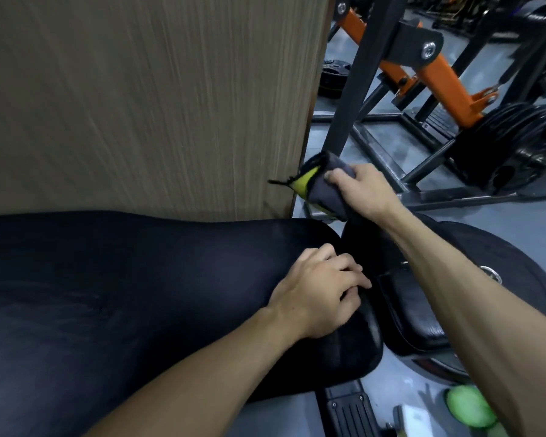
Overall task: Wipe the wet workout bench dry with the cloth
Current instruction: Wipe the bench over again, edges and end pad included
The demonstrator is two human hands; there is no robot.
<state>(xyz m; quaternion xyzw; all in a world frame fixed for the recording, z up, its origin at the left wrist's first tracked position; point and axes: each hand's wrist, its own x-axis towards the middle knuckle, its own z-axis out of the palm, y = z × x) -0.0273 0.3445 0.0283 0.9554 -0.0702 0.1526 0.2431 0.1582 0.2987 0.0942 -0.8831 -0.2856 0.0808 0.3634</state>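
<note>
The wood-grain wall panel [145, 99] fills the upper left of the view, and the black padded workout bench [133, 298] is seen below it, running from the left edge to the centre; in this setting the bench serves as the worktop. A second, smaller black pad [416, 313] is seen just beyond the end of the main pad, with a narrow gap between the two. A black and orange machine frame [435, 77] stands on the grey floor behind, well apart from the bench, with stacked weight plates [517, 143] at its right. The left hand [319, 288] rests on the end of the main pad, its fingers loosely curled over the edge at the gap; nothing is held in it. The right hand [363, 187] is raised above the far end of the smaller pad, and its grip is closed around the bunched grey and yellow cloth [322, 184], which hangs clear of the padding. Wetness on the dark vinyl cannot be made out. The step in hand is judged to be a repositioning between strokes, the cloth being lifted off the surface. The next move is judged to call for the cloth to be lowered flat onto a pad and drawn along it with firm pressure.
</note>
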